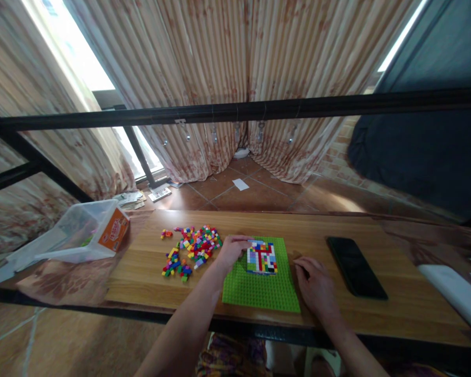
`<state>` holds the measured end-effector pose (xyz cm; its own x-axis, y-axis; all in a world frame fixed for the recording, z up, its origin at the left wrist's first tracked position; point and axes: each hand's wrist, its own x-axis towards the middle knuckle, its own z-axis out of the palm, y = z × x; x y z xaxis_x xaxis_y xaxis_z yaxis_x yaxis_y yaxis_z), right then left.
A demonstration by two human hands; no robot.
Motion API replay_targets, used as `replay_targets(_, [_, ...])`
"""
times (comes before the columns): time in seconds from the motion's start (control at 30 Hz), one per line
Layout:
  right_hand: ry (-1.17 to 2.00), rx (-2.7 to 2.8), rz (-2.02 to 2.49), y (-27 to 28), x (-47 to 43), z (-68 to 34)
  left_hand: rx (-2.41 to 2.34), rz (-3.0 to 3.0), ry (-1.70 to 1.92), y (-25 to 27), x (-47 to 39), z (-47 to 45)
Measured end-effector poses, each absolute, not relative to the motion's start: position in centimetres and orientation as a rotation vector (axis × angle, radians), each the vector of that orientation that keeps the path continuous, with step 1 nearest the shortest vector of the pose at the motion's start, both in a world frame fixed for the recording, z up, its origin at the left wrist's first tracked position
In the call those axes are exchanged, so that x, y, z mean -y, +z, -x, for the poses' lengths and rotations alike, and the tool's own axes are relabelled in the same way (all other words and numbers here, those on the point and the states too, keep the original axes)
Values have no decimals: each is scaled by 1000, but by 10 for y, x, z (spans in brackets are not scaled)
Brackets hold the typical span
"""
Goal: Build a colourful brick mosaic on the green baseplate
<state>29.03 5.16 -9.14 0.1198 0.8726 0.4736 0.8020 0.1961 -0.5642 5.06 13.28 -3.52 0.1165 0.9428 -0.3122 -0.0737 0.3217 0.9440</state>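
Observation:
A green studded baseplate (pixel 259 296) lies on the wooden table, bearing a low square build of toy bricks (pixel 262 257) in white, red, blue and other colours. My left hand (pixel 234 252) grips the build's upper left corner, index finger along its far edge and thumb at its left side. Just past the baseplate's right edge, my right hand (pixel 316 283) rests on the table with fingers curled together; whether a small brick sits in them is hidden. Left of my left hand lies a loose pile of small bricks (pixel 200 243) in many colours.
A black phone (pixel 356 267) lies on the table (pixel 141 283) at the right. At the left, a clear plastic bin (pixel 87 230) with an orange label is tipped on its side. A dark metal rail (pixel 220 112) crosses beyond the table, before striped curtains (pixel 196 63).

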Motion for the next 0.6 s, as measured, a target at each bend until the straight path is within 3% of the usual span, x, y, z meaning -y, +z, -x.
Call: replay_targets(0.6, [177, 1639, 1594, -89, -49, -291, -1127, -853, 950, -35, -132, -52])
